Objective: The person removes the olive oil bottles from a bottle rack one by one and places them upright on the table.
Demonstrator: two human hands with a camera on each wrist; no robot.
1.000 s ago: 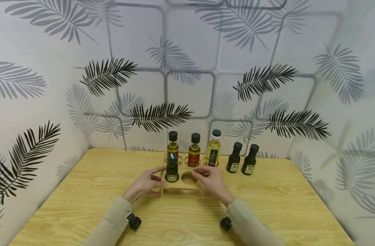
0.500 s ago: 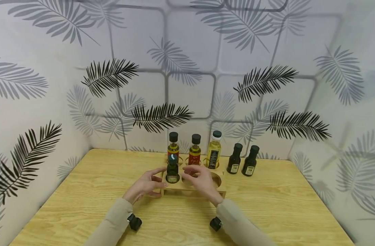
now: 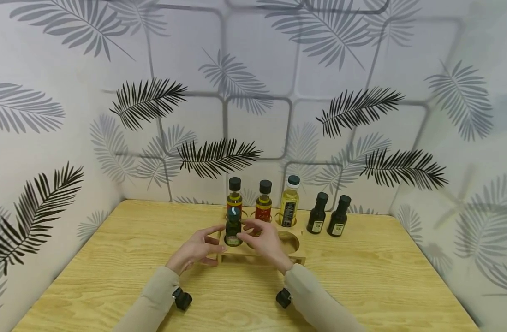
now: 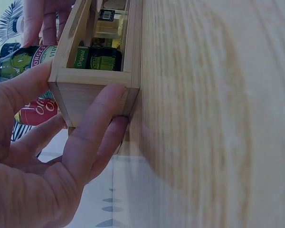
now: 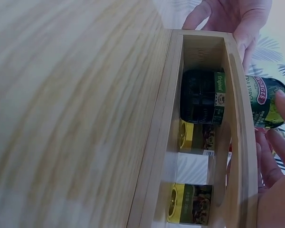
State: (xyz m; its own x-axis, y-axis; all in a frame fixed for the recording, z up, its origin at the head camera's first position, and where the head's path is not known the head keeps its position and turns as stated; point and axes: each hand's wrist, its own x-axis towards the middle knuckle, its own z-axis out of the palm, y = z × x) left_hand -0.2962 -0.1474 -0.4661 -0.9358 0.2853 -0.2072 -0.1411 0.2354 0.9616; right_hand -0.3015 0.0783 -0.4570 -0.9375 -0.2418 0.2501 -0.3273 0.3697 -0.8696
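Observation:
A wooden bottle rack [image 3: 261,251] stands on the table. My left hand [image 3: 197,249] holds its left end, with the thumb at the front top edge and fingers against the end board in the left wrist view. A dark green olive oil bottle [image 3: 233,228] stands in the rack's front left hole, its base showing through the open front in the right wrist view. My right hand [image 3: 263,240] is at this bottle's right side; the thumb touches the bottle [image 5: 263,102] and the fingers lie close beside it. Its fingertips are partly hidden in the head view.
Behind, in the rack's rear row, stand two red-labelled oil bottles [image 3: 263,207] with black caps and a yellow oil bottle [image 3: 289,203]. Two small dark bottles [image 3: 317,214] stand on the table to the right. A patterned wall [image 3: 253,124] closes off the back.
My right hand has moved left along the rack, from above the middle front hole to the green bottle. The left hand stays on the rack's end.

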